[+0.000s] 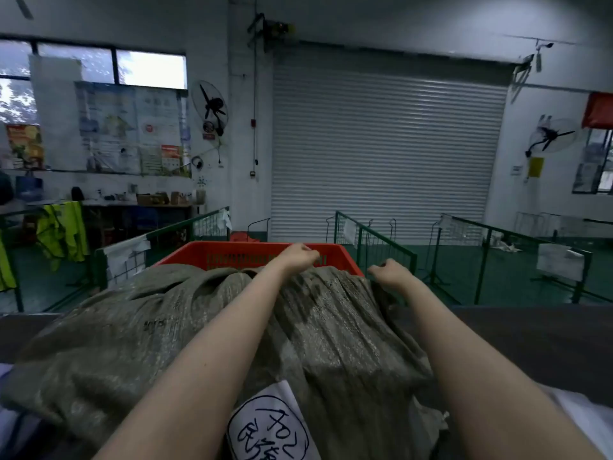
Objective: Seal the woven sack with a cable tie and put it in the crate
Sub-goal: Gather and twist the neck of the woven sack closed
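1. Woven sack (205, 330) lies on the tabletop (547, 340), long axis toward 12 o'clock.
2. Left hand (298, 258) and right hand (391, 272), fingers curled shut, grip its far end.
3. Crate (252, 252) sits just beyond at 12 o'clock; cable tie not visible.

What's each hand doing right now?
Left hand: closed, gripping the far edge of the sack.
Right hand: closed, gripping the sack's far edge too.

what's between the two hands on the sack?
Head view: only bunched olive-green woven sack fabric spans the gap between left hand and right hand; red plastic crate rim behind.
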`<state>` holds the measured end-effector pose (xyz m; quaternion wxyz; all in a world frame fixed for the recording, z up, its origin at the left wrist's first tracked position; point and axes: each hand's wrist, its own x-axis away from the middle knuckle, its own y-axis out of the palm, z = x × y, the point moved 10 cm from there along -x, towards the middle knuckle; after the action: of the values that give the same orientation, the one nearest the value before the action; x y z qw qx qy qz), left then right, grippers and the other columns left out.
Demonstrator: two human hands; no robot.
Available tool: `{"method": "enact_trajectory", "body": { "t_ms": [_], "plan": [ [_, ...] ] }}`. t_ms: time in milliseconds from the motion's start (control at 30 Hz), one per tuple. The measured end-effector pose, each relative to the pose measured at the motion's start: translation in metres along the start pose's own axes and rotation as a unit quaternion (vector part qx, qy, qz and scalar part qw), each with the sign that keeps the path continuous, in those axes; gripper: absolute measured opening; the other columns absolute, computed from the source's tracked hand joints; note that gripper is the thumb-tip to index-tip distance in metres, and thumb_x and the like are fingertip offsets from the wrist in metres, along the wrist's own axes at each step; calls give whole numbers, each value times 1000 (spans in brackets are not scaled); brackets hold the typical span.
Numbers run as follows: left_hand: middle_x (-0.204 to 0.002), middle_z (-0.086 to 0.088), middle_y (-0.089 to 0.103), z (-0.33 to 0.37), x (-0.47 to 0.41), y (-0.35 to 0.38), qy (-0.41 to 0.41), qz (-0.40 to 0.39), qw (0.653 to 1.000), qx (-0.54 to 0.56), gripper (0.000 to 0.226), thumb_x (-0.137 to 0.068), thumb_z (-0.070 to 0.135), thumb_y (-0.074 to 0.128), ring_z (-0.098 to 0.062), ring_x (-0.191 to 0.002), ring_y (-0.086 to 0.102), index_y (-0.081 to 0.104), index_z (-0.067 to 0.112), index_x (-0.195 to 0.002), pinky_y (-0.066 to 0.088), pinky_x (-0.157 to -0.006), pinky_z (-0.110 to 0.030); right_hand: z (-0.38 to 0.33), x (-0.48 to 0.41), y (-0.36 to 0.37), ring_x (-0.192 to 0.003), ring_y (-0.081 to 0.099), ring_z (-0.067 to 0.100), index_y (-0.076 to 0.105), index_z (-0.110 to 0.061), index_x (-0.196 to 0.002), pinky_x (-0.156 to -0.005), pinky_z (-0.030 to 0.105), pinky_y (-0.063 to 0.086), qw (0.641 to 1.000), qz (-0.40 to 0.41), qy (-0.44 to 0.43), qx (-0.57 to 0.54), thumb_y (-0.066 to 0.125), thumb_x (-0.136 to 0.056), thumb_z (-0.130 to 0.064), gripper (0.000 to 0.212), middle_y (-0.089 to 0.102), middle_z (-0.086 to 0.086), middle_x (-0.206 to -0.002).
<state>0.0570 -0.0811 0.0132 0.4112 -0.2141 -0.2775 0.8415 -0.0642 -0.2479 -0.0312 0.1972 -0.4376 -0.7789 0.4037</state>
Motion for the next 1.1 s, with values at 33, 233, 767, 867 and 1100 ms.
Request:
{"method": "enact_trajectory", "body": {
  "t_ms": [33, 233, 767, 867, 1100],
  "plan": [
    [-91, -5, 51, -8, 2, 10, -16, -27, 999, -15, 19, -95, 24, 41, -14, -79, 50, 54, 11, -99, 37, -82, -31, 3, 3, 5, -119, 47, 32, 29, -2, -142, -90, 35, 37, 1000, -17, 4, -17, 40, -91, -43, 66, 40, 21, -145],
    [-143, -15, 43, -37, 15, 48, -76, -126, 982, -116, 58, -89, 30, 55, -28, -129, 44, 39, 2, -138, 36, -105, -35, 4, 27, 38, -94, 57, 26, 52, -9, -127, -72, 29, 42, 969, -146, 46, -196, 41, -91, -48, 54, 59, 13, -111],
    [-104, -6, 62, 76, 42, -17, 153, -30, 979, 134, 41, -82, -5, 53, -14, -94, 60, 59, 8, -121, 48, -70, -7, -102, 57, -15, -72, 72, 28, 73, 1, -88, -61, 32, 60, 736, -171, -133, -641, 30, -90, -61, 76, 72, 20, -85],
    [-119, -6, 62, 73, 46, -14, 141, -80, 982, 101, 44, -82, 2, 56, -16, -105, 58, 58, 16, -124, 47, -79, -19, -113, 53, -29, -69, 69, 24, 57, -4, -101, -59, 31, 59, 786, -120, -128, -593, 57, -87, -41, 40, 69, 13, -81],
    [-118, -8, 59, 43, 41, -118, 12, 272, 952, 139, 28, -94, 27, 44, -23, -98, 52, 54, 10, -113, 40, -77, -31, -143, 64, -77, -34, 55, 13, 51, -6, -62, -42, 16, 47, 778, -78, -149, -605, 41, -76, 5, 21, 58, 1, -38]
  ]
}}
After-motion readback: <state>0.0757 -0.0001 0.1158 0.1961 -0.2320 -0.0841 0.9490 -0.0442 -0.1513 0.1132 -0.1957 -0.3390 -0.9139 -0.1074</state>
